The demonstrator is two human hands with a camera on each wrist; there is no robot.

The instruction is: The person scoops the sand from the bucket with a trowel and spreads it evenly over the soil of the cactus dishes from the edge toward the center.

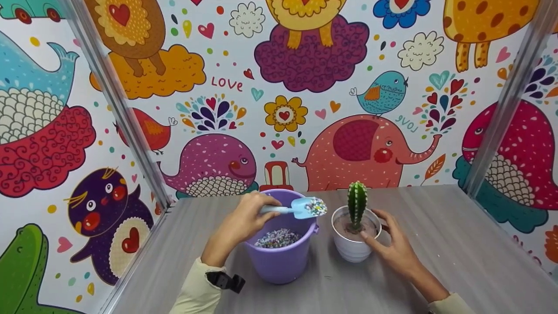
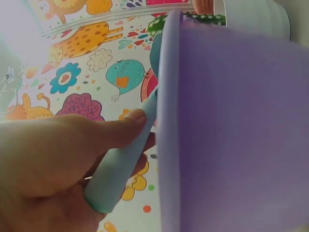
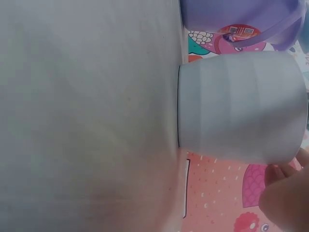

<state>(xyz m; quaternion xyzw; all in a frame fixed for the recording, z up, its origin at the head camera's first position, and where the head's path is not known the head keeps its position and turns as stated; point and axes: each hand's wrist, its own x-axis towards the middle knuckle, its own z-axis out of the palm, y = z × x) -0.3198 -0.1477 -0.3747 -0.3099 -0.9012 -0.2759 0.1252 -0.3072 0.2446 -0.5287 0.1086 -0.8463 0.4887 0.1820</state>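
My left hand (image 1: 250, 218) grips the handle of a light blue toy shovel (image 1: 301, 209) above a purple bucket (image 1: 279, 264). Small multicoloured pebbles (image 1: 316, 206) fill the shovel's scoop, which points right past the bucket's rim. More of the same pebbles (image 1: 279, 238) lie inside the bucket. To its right, a white ribbed pot (image 1: 354, 251) stands on the table, with an upright green cactus (image 1: 357, 205) in pale brown soil. My right hand (image 1: 399, 244) holds the pot's right side by the rim, thumb at the front edge and fingers behind. The left wrist view shows thumb and fingers around the shovel's handle (image 2: 118, 169).
The grey wood-grain table (image 1: 436, 226) meets a patterned wall (image 1: 287, 148) close behind the bucket and pot. Metal posts (image 1: 126, 113) frame the side panels. A folded-down purple handle (image 3: 270, 36) hangs along the bucket's side in the right wrist view. Few white specks lie right of the pot.
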